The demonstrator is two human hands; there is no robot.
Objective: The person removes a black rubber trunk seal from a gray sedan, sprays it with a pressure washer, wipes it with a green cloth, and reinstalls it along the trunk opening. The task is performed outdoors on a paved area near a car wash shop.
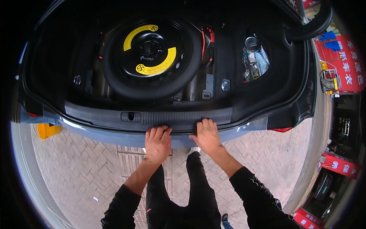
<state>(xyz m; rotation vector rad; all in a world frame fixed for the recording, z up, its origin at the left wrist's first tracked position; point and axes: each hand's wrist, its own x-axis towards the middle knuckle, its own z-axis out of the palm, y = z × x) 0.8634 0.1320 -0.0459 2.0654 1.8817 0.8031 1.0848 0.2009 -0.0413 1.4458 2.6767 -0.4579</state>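
Note:
I stand at the rear of a car with its boot open. My left hand (157, 146) is hooked over the black rubber weatherstrip (180, 132) along the boot's rear edge, fingers bent on top. To its right, my right hand (208, 137) grips the same strip, with the fingertips on the ribbed plastic sill trim (100, 114) and the thumb lower at the edge. What lies under the fingers is hidden. A latch recess (131, 116) sits in the trim, left of both hands. Below the strip runs the pale blue-grey rear bumper (114, 138).
A spare wheel (154, 93) with yellow labels lies in the boot well, near red cables (211, 35). A side pocket (256, 63) holds small items. A yellow bucket (48, 131) stands at left on the paving (85, 163). Another person's shoe (225, 217) shows behind me.

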